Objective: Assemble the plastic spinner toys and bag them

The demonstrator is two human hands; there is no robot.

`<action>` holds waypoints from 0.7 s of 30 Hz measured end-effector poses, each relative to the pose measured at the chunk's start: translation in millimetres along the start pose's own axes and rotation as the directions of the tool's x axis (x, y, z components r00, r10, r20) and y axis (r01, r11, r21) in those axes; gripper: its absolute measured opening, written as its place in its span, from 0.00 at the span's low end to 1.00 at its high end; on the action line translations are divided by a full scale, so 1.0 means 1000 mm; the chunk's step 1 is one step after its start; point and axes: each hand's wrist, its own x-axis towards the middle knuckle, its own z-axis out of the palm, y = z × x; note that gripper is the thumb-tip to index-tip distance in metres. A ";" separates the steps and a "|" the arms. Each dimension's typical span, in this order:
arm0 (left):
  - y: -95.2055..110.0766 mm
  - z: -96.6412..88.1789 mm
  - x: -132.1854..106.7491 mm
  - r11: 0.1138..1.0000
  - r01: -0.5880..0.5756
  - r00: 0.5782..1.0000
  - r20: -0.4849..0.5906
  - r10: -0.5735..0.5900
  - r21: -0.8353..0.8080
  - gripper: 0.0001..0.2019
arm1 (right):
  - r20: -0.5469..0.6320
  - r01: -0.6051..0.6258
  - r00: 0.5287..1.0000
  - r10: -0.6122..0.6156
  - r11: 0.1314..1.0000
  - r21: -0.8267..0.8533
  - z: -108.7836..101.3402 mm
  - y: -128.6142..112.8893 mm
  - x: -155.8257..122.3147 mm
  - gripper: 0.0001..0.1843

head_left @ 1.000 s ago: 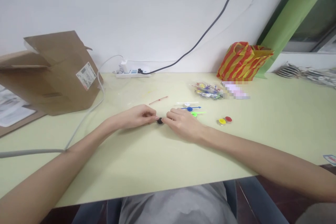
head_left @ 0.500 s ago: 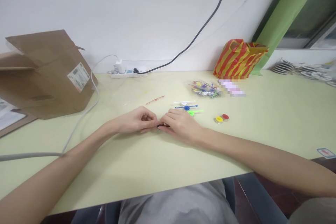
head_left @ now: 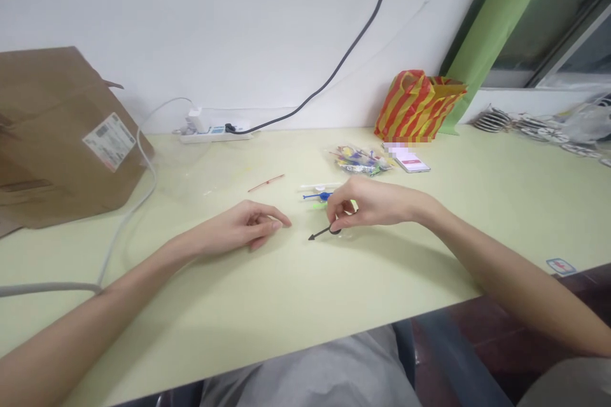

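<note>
My right hand [head_left: 375,203] pinches a small black arrow-shaped pointer [head_left: 322,233] near its ring end, fingers clenched on it, tip aimed left over the desk [head_left: 286,311]. Fingertips partly hide the ring. Can't tell whether the pointer touches the surface. My left hand [head_left: 241,227] lies well apart on the desk, fingers loosely curled, holding nothing.

Just behind the right hand: a blue pointer [head_left: 319,196], a white pointer [head_left: 317,186] and a green piece [head_left: 321,206], the last mostly hidden by my hand. Something faint and clear under the right hand [head_left: 346,235]; hard to make out.

Farther: a thin red stick [head_left: 266,183], a clear bag of coloured parts [head_left: 360,161], a phone [head_left: 408,164], its top edge blurred, a red-and-yellow striped bag [head_left: 417,107], a white power strip [head_left: 214,134]. A cardboard box [head_left: 62,140] is cut off at the left edge.
</note>
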 end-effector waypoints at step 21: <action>-0.004 -0.003 -0.001 0.998 0.050 0.998 0.027 -0.050 0.024 0.20 | -0.144 -0.060 0.989 0.028 0.974 -0.221 0.014 0.021 -0.006 0.04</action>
